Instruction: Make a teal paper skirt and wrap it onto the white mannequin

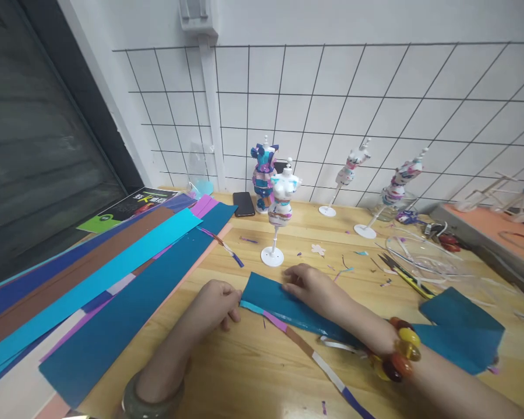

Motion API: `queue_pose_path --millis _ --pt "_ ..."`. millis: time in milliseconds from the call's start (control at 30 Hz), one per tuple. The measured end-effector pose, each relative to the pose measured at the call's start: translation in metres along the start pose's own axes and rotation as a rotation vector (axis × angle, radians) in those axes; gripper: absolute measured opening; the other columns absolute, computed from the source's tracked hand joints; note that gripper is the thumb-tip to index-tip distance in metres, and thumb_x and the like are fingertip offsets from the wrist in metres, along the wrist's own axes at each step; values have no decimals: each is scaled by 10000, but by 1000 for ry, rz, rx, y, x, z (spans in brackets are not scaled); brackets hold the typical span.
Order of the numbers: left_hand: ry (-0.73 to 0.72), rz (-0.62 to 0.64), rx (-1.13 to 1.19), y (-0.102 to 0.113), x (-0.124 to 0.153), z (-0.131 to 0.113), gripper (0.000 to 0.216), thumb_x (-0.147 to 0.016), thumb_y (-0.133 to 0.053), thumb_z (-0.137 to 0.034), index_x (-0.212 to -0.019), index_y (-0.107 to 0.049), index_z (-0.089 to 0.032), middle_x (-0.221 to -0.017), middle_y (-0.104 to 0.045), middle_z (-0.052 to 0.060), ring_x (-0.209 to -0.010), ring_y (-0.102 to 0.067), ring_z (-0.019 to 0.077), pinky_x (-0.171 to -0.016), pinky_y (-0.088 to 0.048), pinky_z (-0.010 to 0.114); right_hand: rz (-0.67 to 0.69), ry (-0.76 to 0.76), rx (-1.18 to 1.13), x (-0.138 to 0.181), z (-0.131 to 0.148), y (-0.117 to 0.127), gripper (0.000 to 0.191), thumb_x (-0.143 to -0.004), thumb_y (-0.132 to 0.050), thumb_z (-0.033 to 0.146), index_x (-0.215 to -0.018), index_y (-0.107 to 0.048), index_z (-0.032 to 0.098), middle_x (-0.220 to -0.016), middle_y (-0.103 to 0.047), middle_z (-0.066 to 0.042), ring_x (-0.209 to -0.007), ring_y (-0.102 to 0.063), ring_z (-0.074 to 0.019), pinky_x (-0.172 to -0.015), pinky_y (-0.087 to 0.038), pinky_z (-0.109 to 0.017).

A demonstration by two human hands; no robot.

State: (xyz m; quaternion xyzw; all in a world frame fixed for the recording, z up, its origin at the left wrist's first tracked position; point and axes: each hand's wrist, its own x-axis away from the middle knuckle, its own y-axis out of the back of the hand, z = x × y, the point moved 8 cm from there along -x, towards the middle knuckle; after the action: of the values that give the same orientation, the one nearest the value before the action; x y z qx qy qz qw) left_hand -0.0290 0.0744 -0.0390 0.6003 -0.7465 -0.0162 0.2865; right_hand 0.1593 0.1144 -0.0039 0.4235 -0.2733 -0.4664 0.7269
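Observation:
A teal strip (268, 289), which looks like paper or thin foam, lies across the wooden table in front of me. Along its near edge runs a narrow multi-coloured strip (300, 340) in light blue, pink, brown, white and dark blue, trailing toward me. My left hand (218, 301) is closed, its thumb and index finger pinched at the left end where both strips meet. Bent but apart, the fingers of my right hand (310, 286) rest on the teal strip. The forearm covers part of it; a folded teal portion (463, 331) shows at the right.
Small mannequin stands, the nearest white (283, 195), stand toward the wall. Long coloured sheets (140, 297) cover the left side. A phone (243, 204), scissors (408, 276), clear loops of strip (419, 247) and scattered scraps lie about. An orange-topped box (498, 233) sits far right.

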Motion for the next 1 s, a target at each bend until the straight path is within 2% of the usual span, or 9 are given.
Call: queue_pose_path --millis 167,267,333,433,633,1000 --pt "-7 -6 14 2 -1 1 348 -738 -467 -468 -555 -486 -172 -548 -654 50 -340 -479 100 -370 -358 219 -30 175 4 0 50 -8 184 -855 -512 201 -995 -627 173 -974 -619 -82 -924 -554 -190 -808 -420 -290" --pt "-23 -9 11 2 -1 1 317 -738 -468 -431 -554 -486 -174 -518 -641 36 -337 -472 101 -368 -353 220 -4 407 54 8 83 -18 201 -889 -454 182 -941 -648 181 -873 -609 -65 -851 -552 -174 -753 -428 -275" --pt "-31 -11 7 3 -1 1 303 -739 -463 -412 -557 -492 -172 -510 -636 33 -334 -468 101 -369 -356 223 35 495 119 14 95 -29 219 -900 -435 200 -901 -653 181 -807 -589 -55 -766 -544 -164 -679 -431 -263" --pt "-34 -13 8 3 -2 3 287 -742 -457 -391 -564 -498 -171 -507 -633 31 -333 -473 104 -369 -362 226 45 527 226 22 100 -40 207 -898 -443 225 -912 -644 175 -788 -569 -54 -715 -522 -166 -651 -429 -280" --pt "-42 -28 8 4 -3 5 293 -737 -467 -356 -507 -467 -175 -493 -628 31 -330 -473 102 -366 -349 221 8 548 305 34 99 -44 294 -920 -411 236 -1170 -550 167 -878 -581 -91 -830 -520 -207 -733 -440 -331" --pt "-13 -24 -13 5 -3 8 238 -739 -462 -316 -554 -488 -169 -520 -649 41 -331 -482 97 -354 -336 201 12 539 325 32 98 -49 266 -915 -410 217 -1102 -595 178 -862 -560 -88 -800 -494 -208 -712 -443 -342"
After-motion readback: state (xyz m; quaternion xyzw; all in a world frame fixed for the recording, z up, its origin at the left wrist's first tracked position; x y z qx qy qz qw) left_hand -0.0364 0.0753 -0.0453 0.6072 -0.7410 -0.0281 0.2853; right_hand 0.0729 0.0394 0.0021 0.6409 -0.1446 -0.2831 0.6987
